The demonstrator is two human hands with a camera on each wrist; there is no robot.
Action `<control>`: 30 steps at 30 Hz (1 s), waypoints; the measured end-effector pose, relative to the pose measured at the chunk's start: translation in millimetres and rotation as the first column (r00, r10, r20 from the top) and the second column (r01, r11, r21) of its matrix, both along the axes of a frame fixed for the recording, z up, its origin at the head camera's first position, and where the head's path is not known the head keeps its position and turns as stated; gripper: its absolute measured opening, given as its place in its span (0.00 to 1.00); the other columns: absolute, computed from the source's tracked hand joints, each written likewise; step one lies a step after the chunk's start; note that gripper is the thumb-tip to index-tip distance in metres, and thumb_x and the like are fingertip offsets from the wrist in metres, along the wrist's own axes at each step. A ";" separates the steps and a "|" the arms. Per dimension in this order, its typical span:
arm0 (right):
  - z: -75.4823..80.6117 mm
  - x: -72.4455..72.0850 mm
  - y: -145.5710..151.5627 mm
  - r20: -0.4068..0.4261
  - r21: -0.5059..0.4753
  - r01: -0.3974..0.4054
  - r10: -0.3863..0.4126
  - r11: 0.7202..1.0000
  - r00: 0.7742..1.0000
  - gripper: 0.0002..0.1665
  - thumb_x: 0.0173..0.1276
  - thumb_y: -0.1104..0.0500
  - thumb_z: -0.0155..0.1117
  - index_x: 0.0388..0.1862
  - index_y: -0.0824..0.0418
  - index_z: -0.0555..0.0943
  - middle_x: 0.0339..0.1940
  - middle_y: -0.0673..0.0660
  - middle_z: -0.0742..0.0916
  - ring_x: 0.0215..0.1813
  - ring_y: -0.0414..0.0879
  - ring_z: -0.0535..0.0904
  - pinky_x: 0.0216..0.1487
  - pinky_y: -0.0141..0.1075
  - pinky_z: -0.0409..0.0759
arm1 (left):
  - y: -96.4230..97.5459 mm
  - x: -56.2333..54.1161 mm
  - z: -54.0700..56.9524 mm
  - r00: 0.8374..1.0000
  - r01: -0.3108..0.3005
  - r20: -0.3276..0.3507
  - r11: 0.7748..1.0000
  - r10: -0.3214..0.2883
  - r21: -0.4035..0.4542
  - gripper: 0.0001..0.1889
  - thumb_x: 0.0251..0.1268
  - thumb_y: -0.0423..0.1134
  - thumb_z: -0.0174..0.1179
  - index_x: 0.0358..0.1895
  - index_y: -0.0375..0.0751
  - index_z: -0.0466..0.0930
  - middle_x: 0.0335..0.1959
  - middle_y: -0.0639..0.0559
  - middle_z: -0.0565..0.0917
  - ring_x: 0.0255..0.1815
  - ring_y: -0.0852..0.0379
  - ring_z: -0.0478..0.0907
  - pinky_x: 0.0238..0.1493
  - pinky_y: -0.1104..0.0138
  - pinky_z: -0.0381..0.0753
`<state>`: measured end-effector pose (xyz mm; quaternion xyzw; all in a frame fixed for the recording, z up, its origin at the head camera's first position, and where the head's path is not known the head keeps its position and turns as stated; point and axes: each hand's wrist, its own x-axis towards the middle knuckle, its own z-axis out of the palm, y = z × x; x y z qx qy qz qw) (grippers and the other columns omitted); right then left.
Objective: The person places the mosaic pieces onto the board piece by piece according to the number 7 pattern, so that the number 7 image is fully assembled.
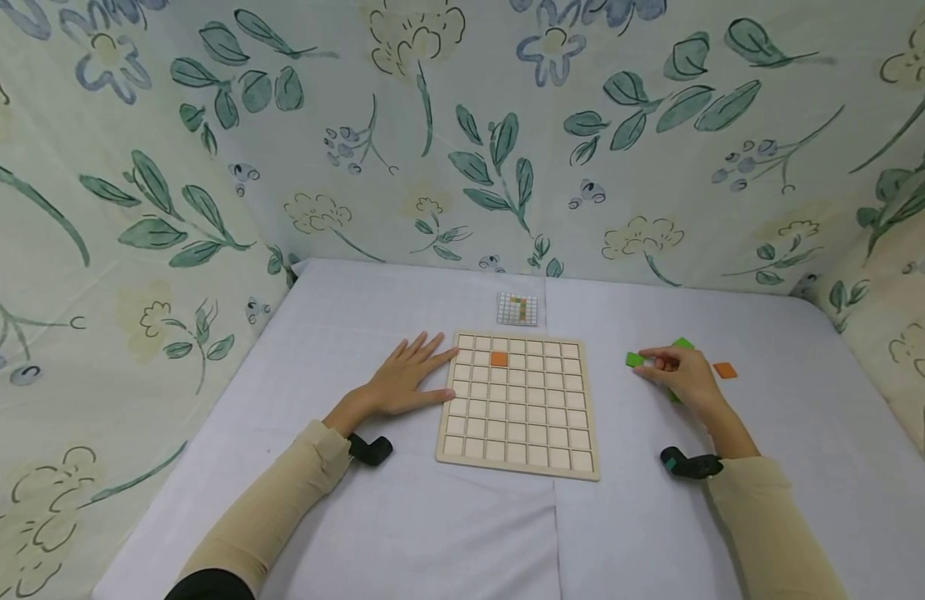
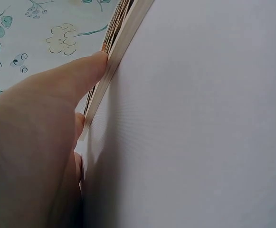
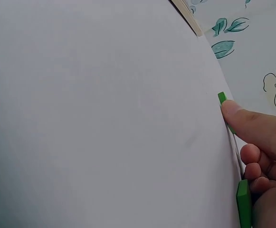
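Right hand (image 1: 684,375) pinches bright-green square tile (image 1: 633,360) on its board-facing side, between pale wooden grid board (image 1: 536,414) and right edge of white-clothed table (image 1: 867,500). Left hand (image 1: 402,380), fingers spread, touches board's left edge.

I had the head view looking forward and down over the table (image 1: 477,533), reaching both far corners. My wrist views sat low and close, rolled sideways, looking past the left hand (image 1: 398,379) and right hand (image 1: 687,375); all three shared the wooden board (image 1: 536,414).
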<state>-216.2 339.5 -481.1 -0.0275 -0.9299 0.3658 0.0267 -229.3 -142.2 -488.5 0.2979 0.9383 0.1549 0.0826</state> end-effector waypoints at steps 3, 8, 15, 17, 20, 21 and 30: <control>-0.2 -0.7 -0.1 -0.009 0.001 -0.004 0.004 1.000 1.000 0.21 0.65 0.63 0.73 0.55 0.70 0.83 0.32 0.58 0.75 0.36 0.49 0.67 0.27 0.31 0.65 | 0.0 -0.1 -0.3 1.000 -0.001 -0.004 1.000 0.001 -0.001 0.44 0.67 0.74 0.44 0.81 0.63 0.46 0.82 0.50 0.41 0.81 0.46 0.30 0.76 0.49 0.28; -0.9 -1.4 -0.3 -0.036 0.023 -0.019 0.019 1.000 0.999 0.20 0.65 0.63 0.73 0.53 0.71 0.83 0.31 0.58 0.76 0.35 0.49 0.67 0.27 0.31 0.65 | 0.1 -0.2 -0.3 1.000 -0.002 0.001 1.000 0.002 -0.003 0.44 0.67 0.74 0.44 0.81 0.63 0.46 0.82 0.50 0.40 0.81 0.46 0.30 0.76 0.49 0.28; -2.6 -1.2 -1.1 -0.070 0.046 -0.026 0.030 0.999 0.997 0.18 0.65 0.63 0.72 0.51 0.72 0.84 0.30 0.58 0.76 0.34 0.49 0.67 0.26 0.31 0.65 | -0.2 -0.2 0.2 1.000 0.005 0.007 1.000 -0.005 0.006 0.44 0.67 0.74 0.44 0.81 0.62 0.46 0.82 0.50 0.41 0.81 0.46 0.30 0.76 0.48 0.29; -2.1 -0.4 -2.0 -0.073 0.047 -0.030 0.034 0.998 0.997 0.18 0.65 0.63 0.72 0.51 0.72 0.84 0.29 0.58 0.76 0.34 0.49 0.67 0.26 0.31 0.64 | -0.6 -0.3 0.1 1.000 0.005 0.009 1.000 -0.005 0.004 0.44 0.67 0.75 0.43 0.81 0.63 0.45 0.82 0.51 0.40 0.81 0.46 0.30 0.76 0.48 0.28; -0.4 0.6 -2.9 -0.076 0.040 -0.033 0.036 0.999 0.996 0.18 0.65 0.63 0.72 0.51 0.73 0.83 0.30 0.58 0.76 0.34 0.50 0.67 0.26 0.30 0.64 | -0.9 -0.3 0.2 1.000 0.005 0.012 1.000 -0.005 0.001 0.44 0.67 0.75 0.43 0.81 0.63 0.45 0.82 0.51 0.40 0.81 0.47 0.30 0.76 0.48 0.28; 0.0 0.8 -3.0 -0.076 0.037 -0.034 0.037 0.999 0.996 0.18 0.65 0.63 0.72 0.51 0.73 0.83 0.30 0.58 0.76 0.35 0.50 0.68 0.26 0.30 0.64 | -1.0 -0.2 0.3 1.000 0.005 0.011 1.000 -0.005 0.001 0.44 0.67 0.75 0.43 0.81 0.62 0.45 0.82 0.51 0.40 0.81 0.46 0.30 0.76 0.48 0.29; 5.4 3.4 -0.4 -0.079 0.022 -0.031 0.032 0.999 0.996 0.21 0.67 0.59 0.71 0.53 0.70 0.83 0.33 0.59 0.78 0.35 0.49 0.68 0.26 0.29 0.65 | -0.6 1.1 1.4 1.000 0.007 0.010 1.000 -0.007 0.004 0.43 0.68 0.73 0.44 0.81 0.61 0.46 0.82 0.50 0.41 0.81 0.46 0.30 0.76 0.48 0.28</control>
